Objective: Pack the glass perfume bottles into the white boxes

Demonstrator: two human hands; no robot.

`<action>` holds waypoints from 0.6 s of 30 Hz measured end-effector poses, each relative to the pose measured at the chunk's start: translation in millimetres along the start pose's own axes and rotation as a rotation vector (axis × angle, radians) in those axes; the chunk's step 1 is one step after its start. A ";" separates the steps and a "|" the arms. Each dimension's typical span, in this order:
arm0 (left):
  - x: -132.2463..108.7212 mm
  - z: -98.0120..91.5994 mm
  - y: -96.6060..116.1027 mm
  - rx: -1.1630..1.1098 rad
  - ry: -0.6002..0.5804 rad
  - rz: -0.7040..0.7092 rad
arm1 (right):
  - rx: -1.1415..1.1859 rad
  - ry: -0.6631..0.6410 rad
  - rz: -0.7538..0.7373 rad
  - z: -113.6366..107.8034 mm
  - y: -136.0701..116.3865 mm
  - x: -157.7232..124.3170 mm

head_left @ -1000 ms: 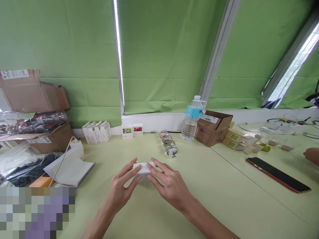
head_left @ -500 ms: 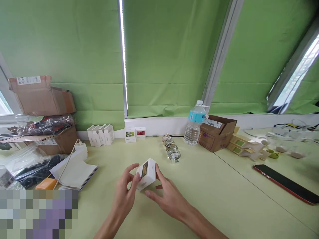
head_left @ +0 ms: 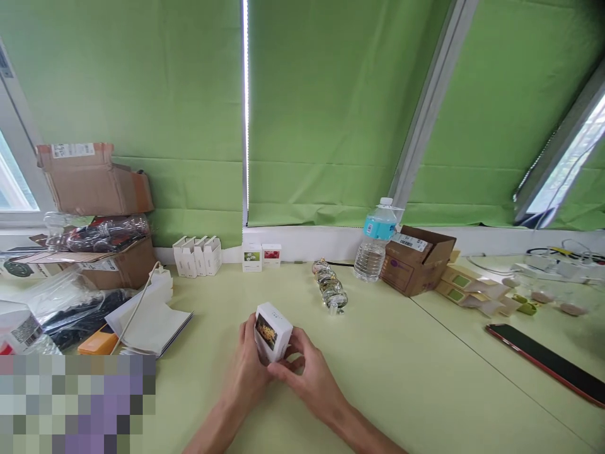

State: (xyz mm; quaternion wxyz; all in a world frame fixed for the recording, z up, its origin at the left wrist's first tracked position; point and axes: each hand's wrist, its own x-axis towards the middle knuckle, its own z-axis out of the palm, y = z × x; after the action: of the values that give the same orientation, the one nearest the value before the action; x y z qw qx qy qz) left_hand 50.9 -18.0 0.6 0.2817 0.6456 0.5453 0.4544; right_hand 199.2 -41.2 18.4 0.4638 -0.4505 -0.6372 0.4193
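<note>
White box (head_left: pixel 280 325) tilted between hands, picture face toward left hand (head_left: pixel 248 366), long axis unclear; left fingers curled against left side, right hand (head_left: pixel 307 376) gripping lower right; both equally near.

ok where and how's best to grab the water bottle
Probably around the blue label, coming from the front left. The water bottle stands upright with a rounded body that fingers could wrap, while the brown cardboard box crowds its right side.
</note>
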 end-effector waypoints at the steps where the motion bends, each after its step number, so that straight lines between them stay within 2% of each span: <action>1: 0.0 0.9 0.0 0.037 0.006 -0.012 | -0.049 0.003 0.005 2.6 1.3 -0.6; 5: 0.9 -1.9 -3.2 0.041 -0.048 -0.017 | -0.236 0.062 0.012 5.3 8.9 2.9; 10: 3.8 -8.0 -11.2 -0.120 -0.101 0.004 | -0.272 0.069 -0.056 -12.0 23.2 29.2; 14: 9.6 -7.6 -12.7 -0.171 -0.022 -0.130 | -0.426 0.116 -0.053 -34.4 45.2 80.9; 18: 17.1 -8.5 -11.3 -0.199 -0.066 -0.297 | -0.479 0.184 -0.037 -51.7 62.1 149.1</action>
State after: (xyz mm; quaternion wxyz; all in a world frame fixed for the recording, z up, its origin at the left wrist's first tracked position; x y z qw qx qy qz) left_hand 38.1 0.1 -0.7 0.4259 0.5415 0.5773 0.4383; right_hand 236.4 123.5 2.3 0.4075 -0.5721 -0.6817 0.2049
